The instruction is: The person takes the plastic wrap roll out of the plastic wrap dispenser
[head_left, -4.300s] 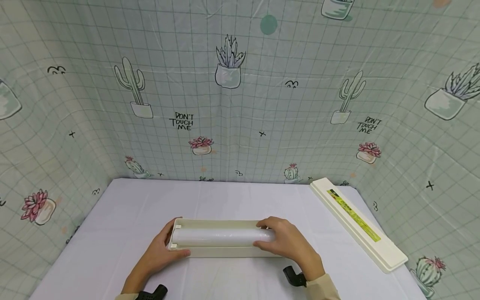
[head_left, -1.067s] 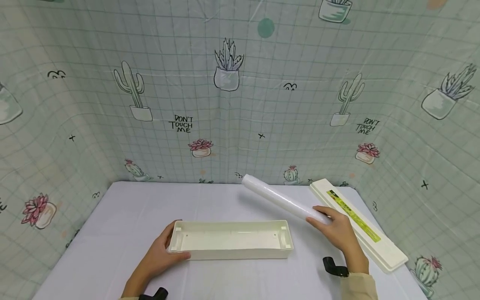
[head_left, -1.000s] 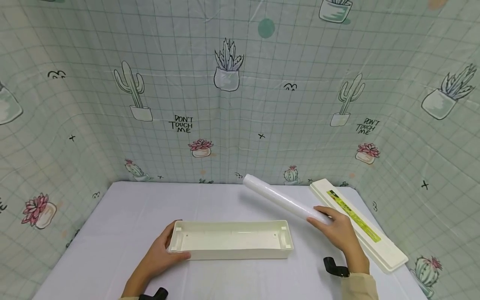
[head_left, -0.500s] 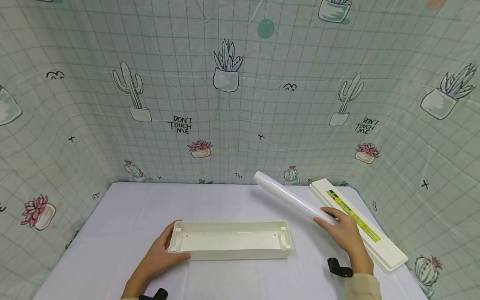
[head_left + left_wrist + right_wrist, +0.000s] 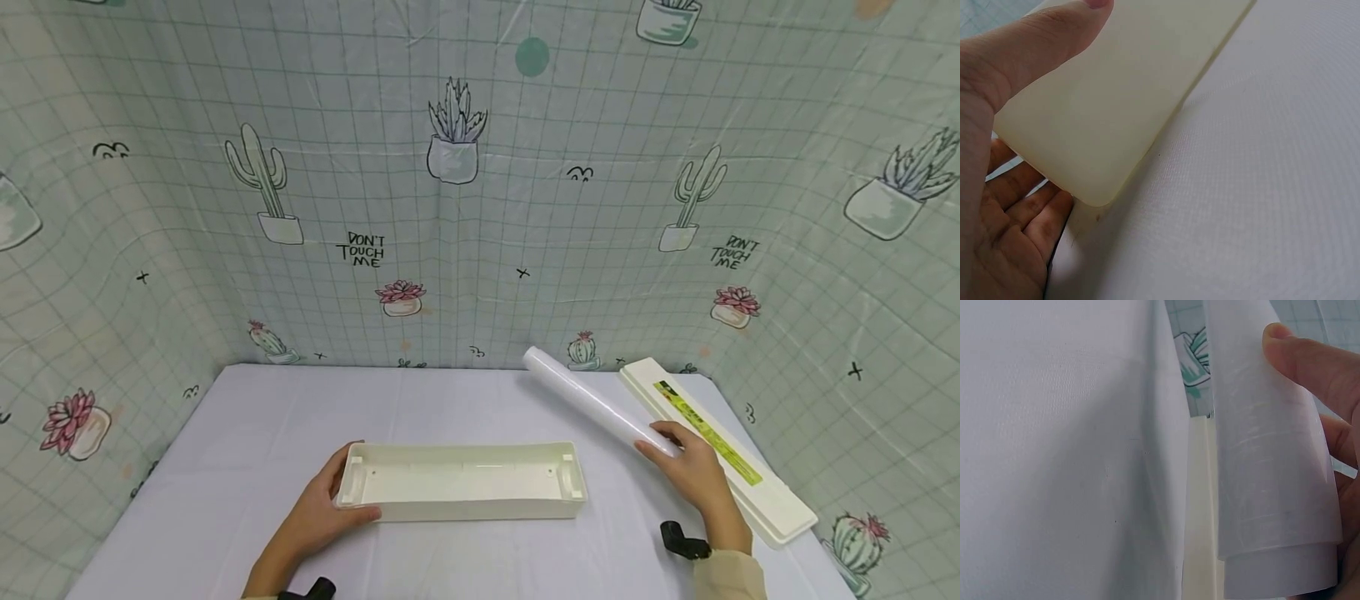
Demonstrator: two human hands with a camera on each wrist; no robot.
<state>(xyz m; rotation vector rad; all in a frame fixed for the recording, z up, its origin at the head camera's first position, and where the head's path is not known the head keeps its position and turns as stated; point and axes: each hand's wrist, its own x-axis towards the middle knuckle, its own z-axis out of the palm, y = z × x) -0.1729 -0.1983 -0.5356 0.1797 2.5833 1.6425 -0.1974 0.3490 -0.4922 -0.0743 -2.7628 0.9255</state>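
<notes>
My left hand (image 5: 318, 504) grips the left end of a long cream plastic box (image 5: 461, 508), thumb along its front wall and fingers behind the end. The box is open on top and nothing lies inside it. In the left wrist view the thumb presses the box's smooth wall (image 5: 1116, 119). My right hand (image 5: 693, 467) holds a white roll of cling film (image 5: 592, 404) by its near right end. The roll slants up toward the back left. Close up in the right wrist view, clear film wraps the roll (image 5: 1272, 444), and its core sticks out at the bottom.
A long cream lid (image 5: 720, 454) with a yellow-green label lies slantwise along the table's right side, close beside my right hand. White cloth covers the table (image 5: 337, 400). A grid-patterned curtain (image 5: 480, 208) with cactus drawings encloses the back and sides.
Seconds ago the roll lay in the box; my right hand has lifted it out. Over the last second it has moved further right, toward the lid. My left hand stays on the box.
</notes>
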